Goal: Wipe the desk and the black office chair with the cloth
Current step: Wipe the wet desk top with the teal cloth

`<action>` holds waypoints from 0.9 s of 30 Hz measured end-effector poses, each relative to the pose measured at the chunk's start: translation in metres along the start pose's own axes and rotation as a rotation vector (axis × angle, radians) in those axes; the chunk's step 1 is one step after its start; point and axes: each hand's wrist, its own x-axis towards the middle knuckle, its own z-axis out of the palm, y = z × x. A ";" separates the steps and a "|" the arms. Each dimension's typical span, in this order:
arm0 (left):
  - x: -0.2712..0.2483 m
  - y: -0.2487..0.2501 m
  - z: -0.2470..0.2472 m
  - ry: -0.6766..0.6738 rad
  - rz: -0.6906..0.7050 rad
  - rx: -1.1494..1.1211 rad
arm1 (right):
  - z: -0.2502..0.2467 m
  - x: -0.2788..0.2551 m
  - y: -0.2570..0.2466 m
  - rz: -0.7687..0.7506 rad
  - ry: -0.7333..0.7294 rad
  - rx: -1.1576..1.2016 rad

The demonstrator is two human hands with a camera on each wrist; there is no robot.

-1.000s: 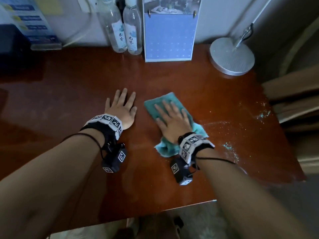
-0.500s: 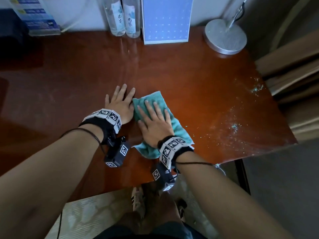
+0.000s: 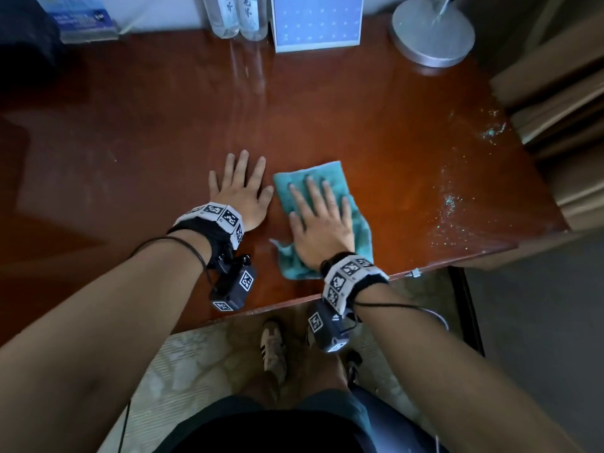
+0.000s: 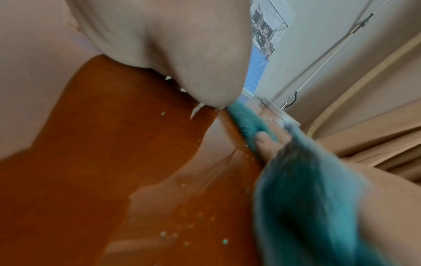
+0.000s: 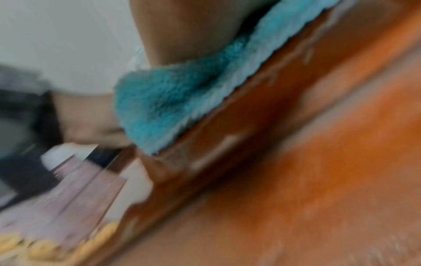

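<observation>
A teal cloth [image 3: 340,184] lies flat on the reddish-brown desk [image 3: 376,125], close to its front edge. My right hand [image 3: 318,220] presses down on the cloth with straight, spread fingers. My left hand [image 3: 240,191] rests flat on the bare desk just left of the cloth, fingers straight. The left wrist view shows the cloth [image 4: 303,189] and the desk [image 4: 109,162] from low down. The right wrist view is blurred and shows the cloth [image 5: 182,100] under my palm on the desk [image 5: 318,171]. No black office chair is in view.
Along the back edge stand two clear bottles [image 3: 235,18], a blue desk calendar [image 3: 317,21] and a round silver lamp base [image 3: 431,31]. Pale specks [image 3: 451,204] lie on the desk's right part. A beige curtain [image 3: 562,103] hangs at the right. My shoes [image 3: 273,348] show below the desk.
My right hand slid the cloth left against my left hand, then back to the right a little. The left hand stayed flat on the desk. The view tilted down.
</observation>
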 end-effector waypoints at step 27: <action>-0.008 -0.009 -0.006 0.081 0.055 0.112 | -0.018 -0.030 0.102 0.187 0.056 0.008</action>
